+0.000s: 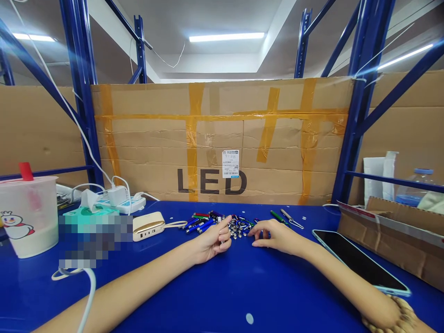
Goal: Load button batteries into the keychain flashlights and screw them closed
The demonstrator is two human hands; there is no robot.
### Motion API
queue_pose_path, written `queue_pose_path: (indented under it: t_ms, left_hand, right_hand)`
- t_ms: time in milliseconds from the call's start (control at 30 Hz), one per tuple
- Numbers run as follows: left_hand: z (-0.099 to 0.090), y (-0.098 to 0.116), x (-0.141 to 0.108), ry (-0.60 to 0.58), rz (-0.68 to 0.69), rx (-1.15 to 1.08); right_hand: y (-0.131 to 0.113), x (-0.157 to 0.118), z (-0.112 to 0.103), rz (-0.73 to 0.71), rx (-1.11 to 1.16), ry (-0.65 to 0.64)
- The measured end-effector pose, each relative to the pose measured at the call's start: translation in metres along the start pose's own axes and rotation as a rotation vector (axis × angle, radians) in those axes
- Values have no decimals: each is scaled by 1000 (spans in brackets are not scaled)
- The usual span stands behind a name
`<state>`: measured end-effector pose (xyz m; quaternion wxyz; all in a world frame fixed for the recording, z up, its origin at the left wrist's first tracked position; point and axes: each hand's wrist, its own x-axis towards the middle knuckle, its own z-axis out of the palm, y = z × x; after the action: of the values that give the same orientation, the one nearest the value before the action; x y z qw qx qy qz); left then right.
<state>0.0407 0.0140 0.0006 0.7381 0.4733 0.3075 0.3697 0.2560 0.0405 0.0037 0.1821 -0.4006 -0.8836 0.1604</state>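
Had L hand (pixel 212 239) curled w/ index finger out, just beside mostly blue tubes (pixel 205 225) on bench (pixel 249 282); couldn't tell re: grip. Had R hand (pixel 277 237) loosely bent near small silver pcs (pixel 239 230), w/ gap betw. thumb and index, gripping nothing visible. Found pcs loose betw. both hands. Judged work partway at most, prob. w/ plenty left: saw tubes jumbled, couldn't tell amt. done.

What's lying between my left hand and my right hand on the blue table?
In the head view, a cluster of small silvery round pieces lies between the left hand and the right hand.
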Motion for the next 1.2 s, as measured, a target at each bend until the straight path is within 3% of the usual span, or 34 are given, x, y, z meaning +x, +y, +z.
queue_pose_path:
  t_ms: [867, 1067, 1200]
  left_hand:
    - [10, 2, -6, 121, 19, 53]
    - [14, 0, -9, -12, 114, -69]
    - [16, -1, -12, -57, 103, -78]
  right_hand:
    - [-2, 1, 1, 18, -11, -14]
    - [1, 2, 1, 18, 19, -13]
    - [7, 3, 2, 1, 21, -17]
